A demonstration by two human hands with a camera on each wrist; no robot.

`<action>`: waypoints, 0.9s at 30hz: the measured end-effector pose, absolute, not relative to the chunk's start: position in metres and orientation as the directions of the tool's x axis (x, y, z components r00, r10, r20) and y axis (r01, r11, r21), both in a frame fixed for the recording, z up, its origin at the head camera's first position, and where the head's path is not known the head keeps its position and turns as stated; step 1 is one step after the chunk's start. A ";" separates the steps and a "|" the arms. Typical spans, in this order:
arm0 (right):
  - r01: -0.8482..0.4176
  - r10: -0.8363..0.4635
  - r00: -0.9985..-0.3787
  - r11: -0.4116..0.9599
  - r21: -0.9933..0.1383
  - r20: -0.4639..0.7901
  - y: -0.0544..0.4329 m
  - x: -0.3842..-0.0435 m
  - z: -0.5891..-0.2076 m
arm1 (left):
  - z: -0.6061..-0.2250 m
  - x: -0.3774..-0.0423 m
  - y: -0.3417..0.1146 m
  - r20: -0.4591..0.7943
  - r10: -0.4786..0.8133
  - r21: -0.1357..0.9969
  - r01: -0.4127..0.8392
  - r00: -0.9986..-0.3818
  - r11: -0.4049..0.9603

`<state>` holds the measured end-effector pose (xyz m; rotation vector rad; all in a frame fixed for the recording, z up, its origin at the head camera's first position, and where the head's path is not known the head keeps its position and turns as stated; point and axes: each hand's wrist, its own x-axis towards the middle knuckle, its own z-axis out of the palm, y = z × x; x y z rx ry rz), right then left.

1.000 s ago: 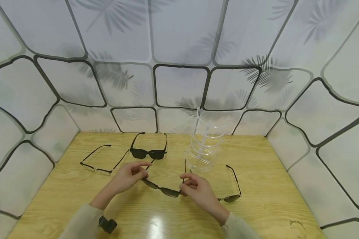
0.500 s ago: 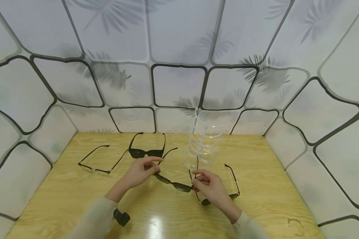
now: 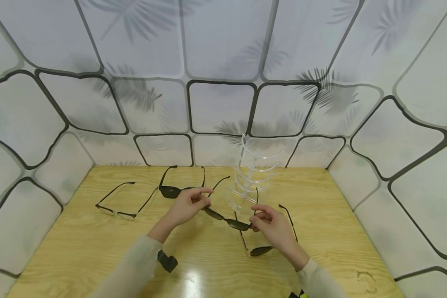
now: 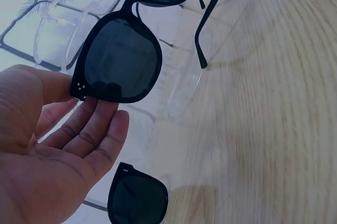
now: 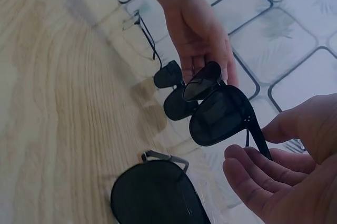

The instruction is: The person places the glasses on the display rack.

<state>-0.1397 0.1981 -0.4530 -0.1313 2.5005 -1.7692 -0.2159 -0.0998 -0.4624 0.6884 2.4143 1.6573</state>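
Dark-lensed sunglasses (image 3: 238,224) are held up between both hands in the head view, temples spread toward the back. My left hand (image 3: 189,206) pinches them at the left hinge corner; in the left wrist view its thumb and fingers grip the black frame (image 4: 124,58) by its dotted corner. My right hand (image 3: 273,227) pinches the right temple near the hinge, as the right wrist view also shows at the temple (image 5: 258,137). Just behind the sunglasses stands a clear display rack (image 3: 251,174) with several curved arms. A second pair of sunglasses (image 3: 260,251) lies under the right hand, partly covered.
Black sunglasses (image 3: 170,191) lie at the back, partly behind the left hand. Farther left are thin-framed eyeglasses (image 3: 115,212) with open temples. All rest on the wooden table (image 3: 208,273), which patterned fabric (image 3: 223,107) surrounds at the back and sides.
Both hands have carried the sunglasses rightward and slightly away, toward the front of the clear rack. The sunglasses on the table at right have become partly uncovered.
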 end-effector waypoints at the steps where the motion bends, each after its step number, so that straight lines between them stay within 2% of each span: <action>1: -0.022 -0.100 -0.995 0.336 -0.942 -0.012 0.199 -0.141 -0.452 | -0.462 -0.217 -0.098 0.144 0.435 0.911 0.291 -0.889 0.292; 10: 0.037 0.004 -0.999 0.356 -0.934 -0.038 0.206 -0.156 -0.451 | -0.460 -0.234 -0.076 0.114 0.384 0.934 0.231 -0.916 0.273; 14: 0.051 0.030 -0.999 0.354 -0.934 -0.043 0.210 -0.164 -0.452 | -0.462 -0.242 -0.067 0.078 0.346 0.957 0.167 -0.935 0.237; 27: 0.065 0.054 -0.997 0.250 -0.966 -0.053 0.225 -0.184 -0.454 | -0.465 -0.258 -0.045 -0.034 0.311 0.995 -0.004 -0.950 0.097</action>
